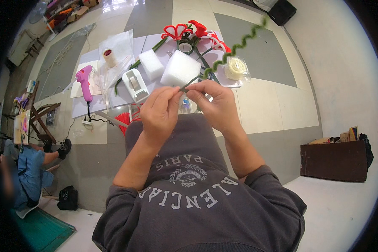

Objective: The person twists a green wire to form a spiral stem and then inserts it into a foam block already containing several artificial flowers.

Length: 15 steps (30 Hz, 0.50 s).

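My left hand (159,113) and my right hand (212,103) meet over my lap, both pinching a thin green stem (187,85) whose upper part is a wavy, fuzzy green chenille spiral (233,52) reaching up to the right. Just beyond my fingers are two white foam blocks (180,67) and a white tape dispenser (134,86). Red and white fuzzy flowers (174,32) on dark green stems lie at the table's back, around a dark round ring partly hidden behind the foam.
The white table (80,109) holds a pink glue gun (84,82), a tan roll (109,59), plastic bags and a cream coil (237,69). Red chenille stems (122,122) hang below it. Another person (29,172) sits at left; a brown box (332,159) stands right.
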Each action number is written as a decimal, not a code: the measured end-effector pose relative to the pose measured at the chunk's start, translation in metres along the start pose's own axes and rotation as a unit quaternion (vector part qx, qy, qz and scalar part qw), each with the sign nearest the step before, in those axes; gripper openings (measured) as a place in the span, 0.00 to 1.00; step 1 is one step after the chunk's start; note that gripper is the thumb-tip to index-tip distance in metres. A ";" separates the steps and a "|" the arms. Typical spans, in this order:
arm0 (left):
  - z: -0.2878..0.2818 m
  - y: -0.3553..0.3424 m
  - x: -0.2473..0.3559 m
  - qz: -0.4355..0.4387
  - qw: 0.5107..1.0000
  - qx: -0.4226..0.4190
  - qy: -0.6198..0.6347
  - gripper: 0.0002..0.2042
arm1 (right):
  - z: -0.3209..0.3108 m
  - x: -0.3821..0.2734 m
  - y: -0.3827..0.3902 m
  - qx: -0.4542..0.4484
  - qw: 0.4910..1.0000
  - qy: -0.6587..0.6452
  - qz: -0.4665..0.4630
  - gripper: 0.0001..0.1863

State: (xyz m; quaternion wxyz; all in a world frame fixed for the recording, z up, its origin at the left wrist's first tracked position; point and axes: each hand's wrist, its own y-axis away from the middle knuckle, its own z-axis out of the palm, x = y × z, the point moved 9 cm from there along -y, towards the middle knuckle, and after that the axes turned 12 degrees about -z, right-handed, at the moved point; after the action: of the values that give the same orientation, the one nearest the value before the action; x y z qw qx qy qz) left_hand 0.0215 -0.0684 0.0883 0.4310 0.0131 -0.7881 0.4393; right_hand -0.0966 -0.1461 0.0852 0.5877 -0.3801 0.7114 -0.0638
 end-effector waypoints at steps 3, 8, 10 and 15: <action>0.001 -0.001 0.000 0.026 0.999 0.004 -0.021 0.05 | 0.002 -0.001 0.000 0.003 0.999 0.024 -0.028 0.06; 0.011 0.005 -0.039 -0.202 0.965 -0.077 0.150 0.03 | 0.003 -0.007 -0.004 -0.005 0.997 0.041 -0.058 0.05; 0.025 0.014 -0.054 -0.314 0.898 -0.146 0.271 0.04 | 0.001 -0.006 -0.005 0.006 0.997 0.019 -0.076 0.05; 0.050 0.029 -0.050 -0.456 0.668 -0.306 0.502 0.10 | 0.003 -0.003 -0.004 -0.011 0.996 -0.034 -0.078 0.04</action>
State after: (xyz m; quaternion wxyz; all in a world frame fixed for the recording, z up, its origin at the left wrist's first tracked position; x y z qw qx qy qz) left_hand 0.0081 -0.1036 0.0221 0.8878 0.0159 -0.4389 -0.1376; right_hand -0.0919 -0.1455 0.0885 0.6006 -0.4429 0.6598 -0.0880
